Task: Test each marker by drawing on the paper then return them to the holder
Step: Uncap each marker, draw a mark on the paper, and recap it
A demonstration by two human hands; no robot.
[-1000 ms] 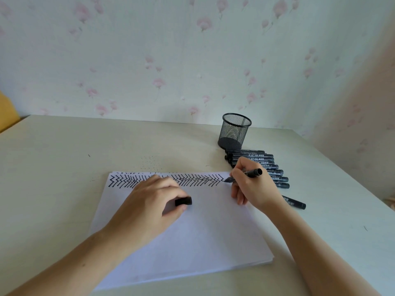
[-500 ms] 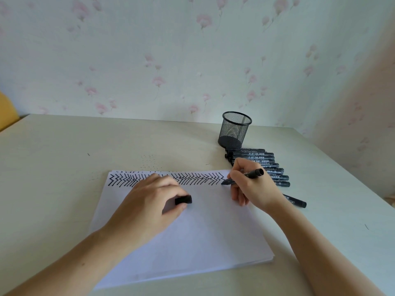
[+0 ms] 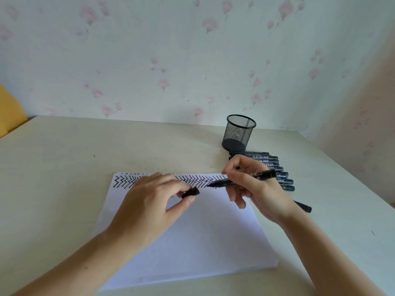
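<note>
The scene is lit softly and evenly by diffuse daylight, and a warmer, pinkish cast is seen on the wall [image 3: 363, 103] at the right side, from which the light appears to be thrown. Only faint, soft-edged shadows are cast on the paper [image 3: 192, 242] under the left hand [image 3: 149, 201] and the right hand [image 3: 256, 189], and no glare is seen on the table [image 3: 64, 167]. Straight edges are bent by wide-angle distortion toward the borders, and the wallpaper flowers are rendered slightly soft.
</note>
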